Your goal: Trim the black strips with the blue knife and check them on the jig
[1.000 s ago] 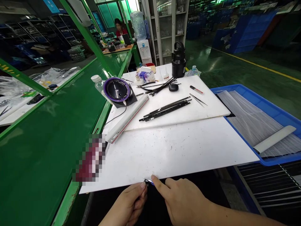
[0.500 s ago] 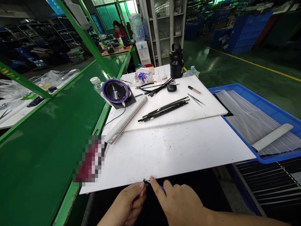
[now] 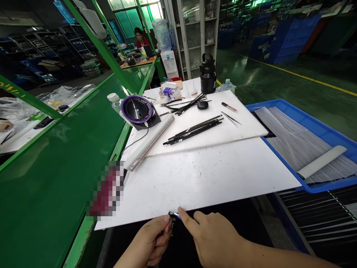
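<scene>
At the front edge of the white table [image 3: 212,175], my left hand [image 3: 152,238] is closed, thumb and finger pinching a small black piece [image 3: 170,213]. Most of that piece is hidden by the fingers. My right hand [image 3: 214,234] is wrapped round a slim blue tool [image 3: 176,215] with a shiny metal tip, its index finger stretched along it. The tip meets or nearly meets the black piece; its exact kind is too small to tell. Beyond the hands, several black strips [image 3: 193,130] lie on a white foam board [image 3: 237,130], with tweezers [image 3: 230,118] to their right.
A long white bar [image 3: 149,143] lies at the left beside a round purple-rimmed fan [image 3: 137,109]. Farther back are pliers [image 3: 171,104], a red-and-black knife [image 3: 229,107], a black case [image 3: 202,105] and a black flask [image 3: 208,74]. A blue crate [image 3: 312,115] stands at the right.
The blue tool's shiny tip now shows closer to the black piece, and my right hand has shifted slightly. At the far left, part of another person's hand has come into view.
</scene>
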### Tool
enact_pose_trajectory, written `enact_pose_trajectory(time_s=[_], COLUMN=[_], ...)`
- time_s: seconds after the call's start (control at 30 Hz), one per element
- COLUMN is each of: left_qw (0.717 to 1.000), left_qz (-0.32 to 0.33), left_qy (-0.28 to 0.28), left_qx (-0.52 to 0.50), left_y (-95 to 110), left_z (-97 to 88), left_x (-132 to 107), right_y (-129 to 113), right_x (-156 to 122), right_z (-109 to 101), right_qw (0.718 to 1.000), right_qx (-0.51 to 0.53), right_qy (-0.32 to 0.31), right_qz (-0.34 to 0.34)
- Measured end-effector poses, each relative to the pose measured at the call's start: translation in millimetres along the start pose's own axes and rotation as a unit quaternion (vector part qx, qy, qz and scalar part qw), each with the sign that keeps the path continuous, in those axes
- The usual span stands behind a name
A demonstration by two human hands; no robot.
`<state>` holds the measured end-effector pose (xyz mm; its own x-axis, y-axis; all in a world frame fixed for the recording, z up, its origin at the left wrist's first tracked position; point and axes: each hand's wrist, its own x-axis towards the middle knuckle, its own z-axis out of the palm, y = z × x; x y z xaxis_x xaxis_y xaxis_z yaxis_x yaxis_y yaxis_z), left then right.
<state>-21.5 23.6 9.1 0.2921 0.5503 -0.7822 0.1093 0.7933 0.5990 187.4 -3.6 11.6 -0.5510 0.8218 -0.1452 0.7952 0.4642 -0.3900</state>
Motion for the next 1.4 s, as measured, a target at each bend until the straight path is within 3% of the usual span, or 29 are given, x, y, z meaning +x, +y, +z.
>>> enact_pose_trajectory(time_s=[0.3,0.5,0.63,1.27,1.4], left_qw=[1.000,1.000,0.997,0.994,0.995], left_qz=[0.003,0.014,-0.006,-0.001,0.006], left_qy=[-0.003,0.003,0.008,0.057,0.046], left_qx=[0.003,-0.019,-0.071,-0.092,-0.086], left_y=[-1,3,3,0,-2], left_z=[-0.4,10.2,14.2,28.7,26.5], left_x=[-1,-15,-11,-5,-4], right_y=[-7,9,13,-5,-9], right_x=[2,-9,-10,4,5], right_z=[9,1,-1,-2,1], right_qw=[0.998,0.997,0.993,1.000,0.999], right_qx=[-0.063,0.064,0.107,-0.002,-0.040], right_qy=[-0.017,0.033,0.034,-0.017,-0.034], right_qz=[-0.007,0.019,0.028,0.011,0.005])
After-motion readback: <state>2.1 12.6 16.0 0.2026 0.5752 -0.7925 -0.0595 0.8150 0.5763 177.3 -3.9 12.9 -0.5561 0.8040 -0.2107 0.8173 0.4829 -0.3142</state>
